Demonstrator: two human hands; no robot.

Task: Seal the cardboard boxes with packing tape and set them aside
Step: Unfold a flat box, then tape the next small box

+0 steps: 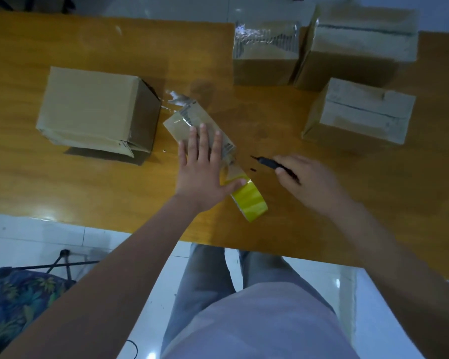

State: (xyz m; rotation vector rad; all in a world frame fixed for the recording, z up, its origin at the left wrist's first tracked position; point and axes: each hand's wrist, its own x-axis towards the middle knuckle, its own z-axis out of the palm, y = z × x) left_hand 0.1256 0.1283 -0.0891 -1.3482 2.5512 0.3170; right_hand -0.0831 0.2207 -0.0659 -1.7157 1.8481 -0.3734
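Near table [62,193] edge, left hand [205,167] flattens box [192,120].

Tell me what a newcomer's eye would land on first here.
First the yellow tape roll near the table's front edge, its clear strip running up toward the left box under the flat left hand. Next, the right hand holds a black cutter beside it. Three taped boxes cluster at the far right.
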